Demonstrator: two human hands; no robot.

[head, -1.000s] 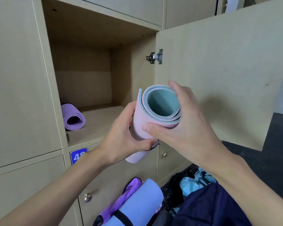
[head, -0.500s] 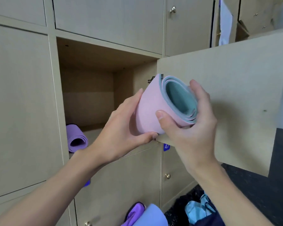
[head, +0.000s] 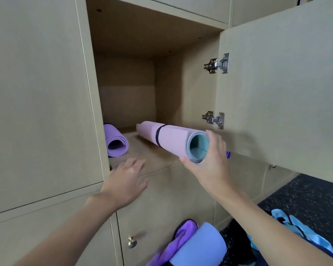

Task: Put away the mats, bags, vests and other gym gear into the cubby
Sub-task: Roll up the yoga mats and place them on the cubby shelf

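A rolled pink mat with a teal inside and a dark strap lies lengthwise in the open cubby, its far end deep inside and its near end sticking out past the shelf's front edge. My right hand grips that near end from below and the right. My left hand hovers open just in front of the shelf edge, holding nothing. A rolled purple mat rests on the cubby floor against the left wall.
The cubby door stands open to the right on two metal hinges. Below on the dark floor lie a blue rolled mat, a purple item and a light blue bag. Closed lockers surround the cubby.
The pink mat went from held upright in both hands to lying inside the cubby. My left hand let go and dropped in front of the shelf edge; my right hand still holds the mat's end.
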